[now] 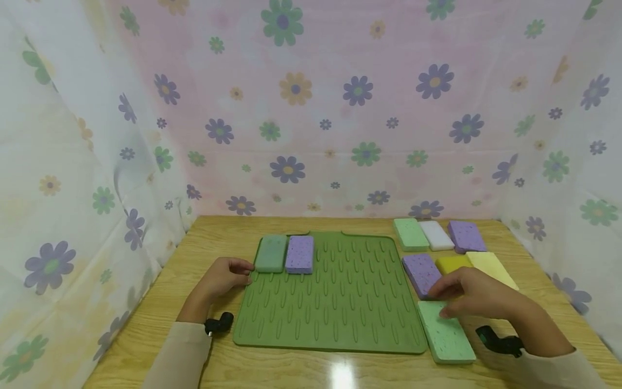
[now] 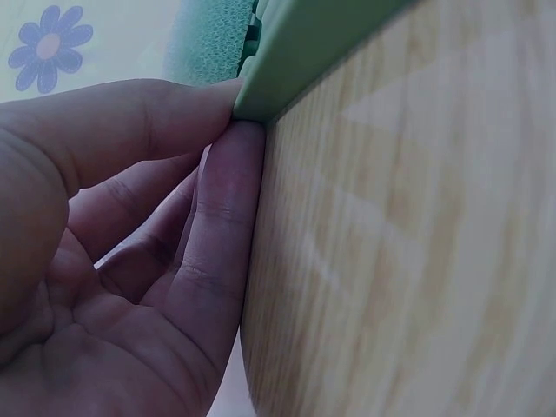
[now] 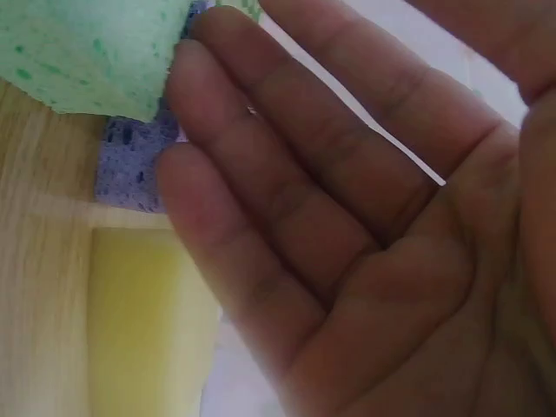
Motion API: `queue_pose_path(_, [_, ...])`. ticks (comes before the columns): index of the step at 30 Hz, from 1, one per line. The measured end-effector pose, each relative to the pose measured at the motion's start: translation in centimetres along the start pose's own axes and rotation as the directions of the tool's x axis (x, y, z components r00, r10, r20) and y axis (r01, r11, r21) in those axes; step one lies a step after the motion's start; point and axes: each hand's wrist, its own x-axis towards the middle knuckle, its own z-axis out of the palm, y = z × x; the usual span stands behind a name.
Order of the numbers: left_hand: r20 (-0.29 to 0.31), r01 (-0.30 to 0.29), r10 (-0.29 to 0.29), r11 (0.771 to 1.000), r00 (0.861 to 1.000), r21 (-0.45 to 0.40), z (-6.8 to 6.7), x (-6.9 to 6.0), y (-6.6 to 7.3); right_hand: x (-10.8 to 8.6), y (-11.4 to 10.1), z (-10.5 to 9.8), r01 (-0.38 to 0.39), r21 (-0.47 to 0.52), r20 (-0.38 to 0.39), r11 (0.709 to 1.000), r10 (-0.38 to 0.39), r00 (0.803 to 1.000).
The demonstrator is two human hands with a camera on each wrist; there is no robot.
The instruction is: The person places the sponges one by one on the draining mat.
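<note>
A green ridged mat (image 1: 330, 324) lies on the table, with a grey-green sponge (image 1: 271, 254) and a purple sponge (image 1: 299, 254) side by side at its upper left. At the mat's left edge, my left hand (image 1: 218, 278) holds the rim between thumb and fingers, as the left wrist view also shows on the mat (image 2: 313, 43). My right hand (image 1: 478, 294) hovers, fingers loosely bent and apart from the thumb, over the upper end of a speckled light green sponge (image 1: 449, 337). A purple sponge (image 1: 420, 273) is by its fingertips; whether they touch is unclear.
Right of the mat are a yellow sponge (image 1: 452, 263), a pale yellow one (image 1: 493, 268) partly behind my hand, and at the back a light green (image 1: 411, 235), a white (image 1: 436, 235) and a purple sponge (image 1: 466, 236). Flowered cloth (image 1: 330, 108) encloses the table's back and sides.
</note>
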Motion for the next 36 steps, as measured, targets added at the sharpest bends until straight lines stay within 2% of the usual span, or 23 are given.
queue_pose_path(5, [0.002,-0.002,0.002,1.000,1.000,0.003,-0.02,0.07,0.03,0.33,0.24,0.35,-0.027,-0.012,0.023,1.000,0.027,0.999])
queue_pose_path(22, [0.022,-0.008,0.009,1.000,1.000,-0.013,-0.07,-0.19,0.33,0.57,-0.07,0.54,-0.054,-0.082,-0.019,0.995,0.053,0.998])
queue_pose_path(28, [0.009,0.009,-0.009,1.000,1.000,-0.006,-0.07,-0.21,0.24,0.54,0.07,0.51,-0.046,-0.117,-0.042,0.992,0.041,0.998])
queue_pose_path(36, [0.007,-0.003,0.003,1.000,1.000,0.004,-0.07,-0.15,0.15,0.54,0.35,0.44,-0.004,-0.135,-0.041,0.991,-0.001,0.999])
